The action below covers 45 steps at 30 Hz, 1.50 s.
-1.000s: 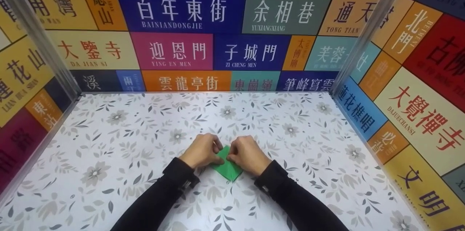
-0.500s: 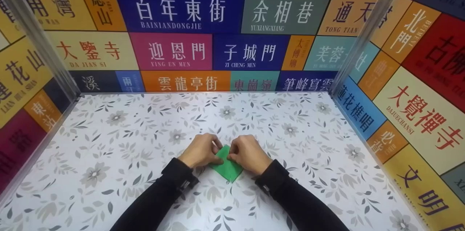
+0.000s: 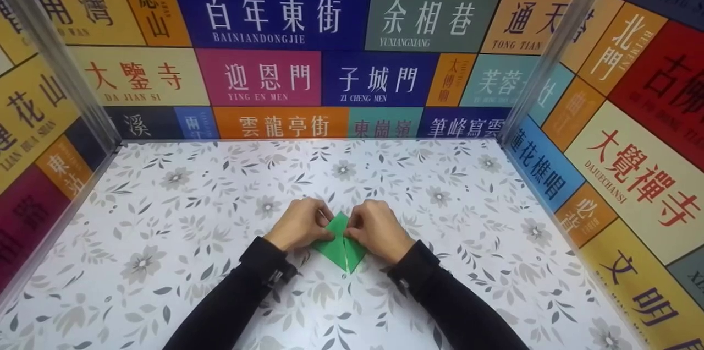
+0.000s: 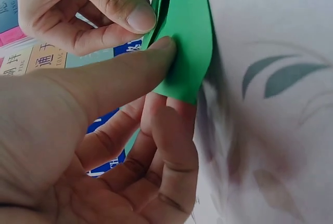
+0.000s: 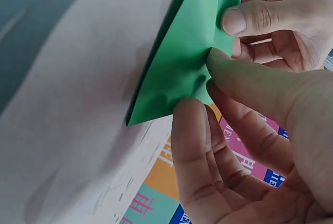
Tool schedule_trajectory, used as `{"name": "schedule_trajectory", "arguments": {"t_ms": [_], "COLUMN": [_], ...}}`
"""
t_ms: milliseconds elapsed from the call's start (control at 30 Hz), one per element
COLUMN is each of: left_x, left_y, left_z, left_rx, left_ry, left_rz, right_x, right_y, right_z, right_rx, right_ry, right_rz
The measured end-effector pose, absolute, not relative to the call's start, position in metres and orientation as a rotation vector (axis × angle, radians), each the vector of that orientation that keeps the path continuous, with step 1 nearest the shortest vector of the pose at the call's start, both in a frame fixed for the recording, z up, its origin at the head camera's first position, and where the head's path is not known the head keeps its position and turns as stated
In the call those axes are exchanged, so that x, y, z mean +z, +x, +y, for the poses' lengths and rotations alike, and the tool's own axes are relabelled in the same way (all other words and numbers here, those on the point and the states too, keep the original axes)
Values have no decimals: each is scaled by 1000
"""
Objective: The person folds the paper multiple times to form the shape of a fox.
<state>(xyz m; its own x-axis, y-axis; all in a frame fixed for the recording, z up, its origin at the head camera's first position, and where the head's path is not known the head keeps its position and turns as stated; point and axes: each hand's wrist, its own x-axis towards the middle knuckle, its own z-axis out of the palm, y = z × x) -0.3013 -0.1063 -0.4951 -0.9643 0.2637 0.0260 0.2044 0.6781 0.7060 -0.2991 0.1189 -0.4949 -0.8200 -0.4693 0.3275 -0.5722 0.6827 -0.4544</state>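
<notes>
A folded piece of green paper [image 3: 331, 250], kite-shaped with a slit down its middle, is between my two hands just above the patterned tabletop. My left hand [image 3: 300, 226] pinches its left side; in the left wrist view the thumb lies on the green paper [image 4: 190, 42], with fingers behind it. On the other side my right hand [image 3: 380, 230] pinches the paper near the middle slit. The right wrist view shows that thumb pressing the green paper [image 5: 182, 52], with fingertips at its lower edge. Parts of the paper are hidden behind the fingers.
The white tabletop [image 3: 220, 185] has a grey flower and leaf print. Upright panels with colourful sign-like blocks, such as the back wall [image 3: 269, 14] and right wall [image 3: 621, 163], enclose it on three sides.
Both hands and the paper have shifted slightly away from the body. The slit between the paper's two lower flaps has widened, and the left hand has moved a little to the left.
</notes>
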Motion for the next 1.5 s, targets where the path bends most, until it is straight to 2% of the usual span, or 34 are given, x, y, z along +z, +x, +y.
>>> {"name": "schedule_trajectory", "arguments": {"t_ms": [633,967,1500], "left_x": [-479,-461,-451], "left_y": [-304,-303,-299], "left_z": [-121,-129,-132], "left_rx": [1314,1400,1461], "left_ry": [450,399,526], "left_rz": [2826,2860,3072], "right_x": [-480,-473,-469], "right_y": [-304,-308,-311], "right_z": [129,137,147], "right_rx": [948,938,857], "right_ry": [740,677,676], "right_rz": [-2722,-2706,-2726]}}
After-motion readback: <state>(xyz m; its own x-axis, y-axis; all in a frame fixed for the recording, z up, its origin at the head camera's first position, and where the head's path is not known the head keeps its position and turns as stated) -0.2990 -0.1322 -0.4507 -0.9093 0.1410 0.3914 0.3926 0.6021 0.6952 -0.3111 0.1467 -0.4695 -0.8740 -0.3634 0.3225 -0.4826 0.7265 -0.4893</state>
